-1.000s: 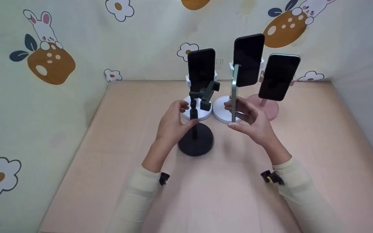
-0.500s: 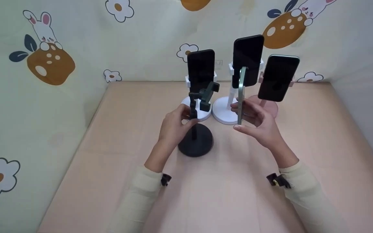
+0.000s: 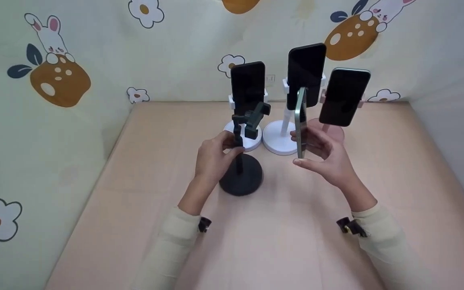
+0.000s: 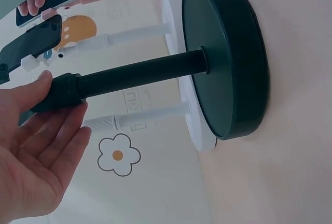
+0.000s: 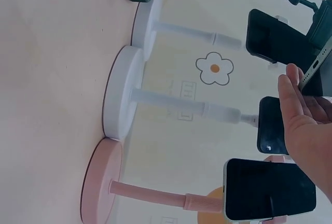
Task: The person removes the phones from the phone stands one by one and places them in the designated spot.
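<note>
A dark stand with a round base (image 3: 241, 175) stands on the table, its top clamp (image 3: 257, 120) holding nothing. My left hand (image 3: 213, 158) grips its upright between thumb and fingers; the left wrist view shows the thumb and fingers at the ribbed collar (image 4: 60, 92). To the right, my right hand (image 3: 332, 160) holds a pale-edged phone (image 3: 301, 123) nearly edge-on in the air, right of the clamp and apart from it. In the right wrist view that phone (image 5: 320, 73) lies against the fingers of the hand (image 5: 311, 136).
Behind, two white stands (image 3: 281, 138) hold dark phones (image 3: 248, 85) upright, and a pink stand (image 3: 338, 132) at the right holds another phone (image 3: 345, 96). Their bases stand close together on the table (image 3: 155, 137). A patterned wall (image 3: 187, 48) rises at the back.
My right hand has moved rightward and slightly down with the phone, which has turned to show a little of its dark face. My left fingers have closed in nearer to the dark upright.
</note>
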